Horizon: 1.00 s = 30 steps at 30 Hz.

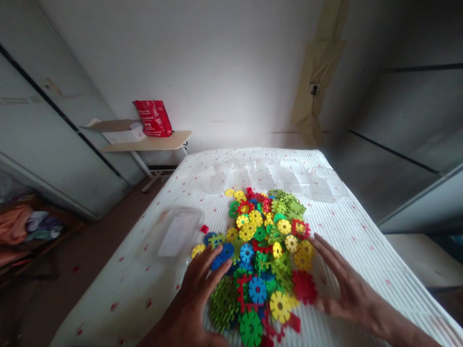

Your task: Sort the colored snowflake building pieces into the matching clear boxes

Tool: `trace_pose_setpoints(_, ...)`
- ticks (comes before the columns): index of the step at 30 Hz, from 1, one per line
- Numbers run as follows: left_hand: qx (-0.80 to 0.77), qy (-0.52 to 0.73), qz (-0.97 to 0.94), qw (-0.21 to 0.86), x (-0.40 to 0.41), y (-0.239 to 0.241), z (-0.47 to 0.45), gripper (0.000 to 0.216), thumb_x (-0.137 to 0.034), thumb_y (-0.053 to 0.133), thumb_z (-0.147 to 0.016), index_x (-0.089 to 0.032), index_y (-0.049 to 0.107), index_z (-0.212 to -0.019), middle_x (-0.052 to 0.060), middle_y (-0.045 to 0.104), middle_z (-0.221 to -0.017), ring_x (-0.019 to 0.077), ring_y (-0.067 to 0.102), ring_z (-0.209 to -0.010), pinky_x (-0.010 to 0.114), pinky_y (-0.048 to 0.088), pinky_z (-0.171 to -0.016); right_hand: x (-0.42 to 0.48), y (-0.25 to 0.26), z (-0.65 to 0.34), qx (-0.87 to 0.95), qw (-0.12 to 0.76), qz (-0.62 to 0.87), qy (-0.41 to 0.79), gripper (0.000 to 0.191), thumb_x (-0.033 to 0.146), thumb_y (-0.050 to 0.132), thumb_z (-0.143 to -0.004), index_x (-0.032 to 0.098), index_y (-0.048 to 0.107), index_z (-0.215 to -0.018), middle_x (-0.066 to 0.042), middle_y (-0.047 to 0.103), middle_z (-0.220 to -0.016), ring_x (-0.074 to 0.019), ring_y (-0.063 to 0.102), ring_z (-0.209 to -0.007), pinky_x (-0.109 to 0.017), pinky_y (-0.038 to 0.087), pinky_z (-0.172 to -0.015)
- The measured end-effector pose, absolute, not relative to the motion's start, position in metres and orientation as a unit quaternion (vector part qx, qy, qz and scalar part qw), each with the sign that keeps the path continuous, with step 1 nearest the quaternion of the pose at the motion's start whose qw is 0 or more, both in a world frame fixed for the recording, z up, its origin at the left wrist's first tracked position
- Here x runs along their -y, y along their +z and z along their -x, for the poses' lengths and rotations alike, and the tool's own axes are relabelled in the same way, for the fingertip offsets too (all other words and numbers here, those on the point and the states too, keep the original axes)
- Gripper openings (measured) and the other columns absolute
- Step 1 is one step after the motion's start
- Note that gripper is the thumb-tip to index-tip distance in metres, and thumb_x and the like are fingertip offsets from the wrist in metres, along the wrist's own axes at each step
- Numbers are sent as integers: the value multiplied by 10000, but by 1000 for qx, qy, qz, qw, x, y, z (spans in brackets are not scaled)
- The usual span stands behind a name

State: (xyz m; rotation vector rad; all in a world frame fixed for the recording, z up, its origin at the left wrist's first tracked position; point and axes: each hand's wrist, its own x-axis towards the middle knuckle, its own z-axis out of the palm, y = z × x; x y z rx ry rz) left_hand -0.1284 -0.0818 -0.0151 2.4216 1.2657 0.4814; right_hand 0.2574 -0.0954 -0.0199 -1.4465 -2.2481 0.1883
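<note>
A heap of flat plastic interlocking pieces (265,250), round, square and gear-shaped in yellow, green, blue and red, lies spread on a white mattress (354,231) with small red dots. My left hand (197,289) rests flat at the heap's left edge, fingers stretched out toward blue discs (224,253). My right hand (343,284) lies flat at the heap's right edge, fingers spread, beside a red piece (304,286) and yellow discs (304,254). Neither hand holds anything.
A clear plastic lid (177,233) lies on the mattress left of the heap, and clear plastic packaging (275,176) lies behind it. A small wooden side table (152,142) with a red bag (154,118) stands by the far wall. Floor runs along the left.
</note>
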Motion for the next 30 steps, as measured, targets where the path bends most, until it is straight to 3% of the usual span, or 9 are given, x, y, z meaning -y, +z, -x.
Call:
trace_pose_setpoints(2,-453,135,-870,141,93,-30,132,1176,-742,684,-491,-345,171,-1472,88,91,-1566,439,177,-1382,580,204,-1096,117,-27,-246,838,202,504,48,1032,620,646,-675,235,161,-1501,-139,258,-1521,-375,333,-1337,-490,443,-987)
trace_pose_setpoints(6,-477,129,-867,62,103,-48,109,1210,-782,644,-485,-308,147,-1481,119,64,-1566,459,184,-1372,626,135,-1088,130,-45,-208,847,216,486,-18,1110,672,647,-610,200,180,-1499,-169,148,-1546,-480,246,-1338,-634,362,-980)
trace_pose_setpoints(9,-494,160,-854,30,100,-48,83,1141,-764,617,-548,-266,185,-1479,132,71,-1564,447,206,-1368,622,157,-1079,118,-54,-184,828,238,506,-25,1012,559,640,-693,167,172,-1499,-184,132,-1546,-454,214,-1358,-612,354,-1000)
trace_pose_setpoints(12,-491,194,-848,39,91,-46,62,1036,-623,682,-590,-252,255,-1458,136,145,-1550,417,273,-1345,578,250,-1060,99,-56,-171,824,245,511,2,851,377,594,-788,171,171,-1497,-171,196,-1533,-389,216,-1377,-566,351,-1033)
trace_pose_setpoints(15,-506,255,-822,52,78,-49,46,828,-410,701,-655,-265,368,-1399,137,261,-1504,381,356,-1298,545,326,-1025,82,-55,-163,819,281,498,52,783,223,534,-819,205,147,-1499,-146,329,-1483,-321,299,-1357,-516,369,-1045)
trace_pose_setpoints(19,-511,362,-774,93,57,-52,27,622,-176,604,-743,-287,435,-1332,104,382,-1431,300,411,-1272,494,375,-1025,60,-53,-147,773,385,483,145,810,174,575,-771,233,195,-1484,-129,426,-1412,-286,397,-1302,-471,388,-1050)
trace_pose_setpoints(25,-485,504,-659,277,27,-37,5,598,-85,603,-691,-247,496,-1257,83,506,-1325,245,463,-1249,421,411,-1041,26,-34,-127,632,498,477,353,825,159,646,-651,248,351,-1417,-99,481,-1372,-280,451,-1261,-449,379,-1053)
trace_pose_setpoints(30,-444,524,-661,303,16,-12,3,579,-38,569,-657,-255,536,-1193,56,504,-1323,237,428,-1278,421,373,-1073,12,-9,-136,566,492,453,483,847,137,605,-599,277,372,-1400,-56,554,-1295,-231,606,-1008,-352,527,-803)
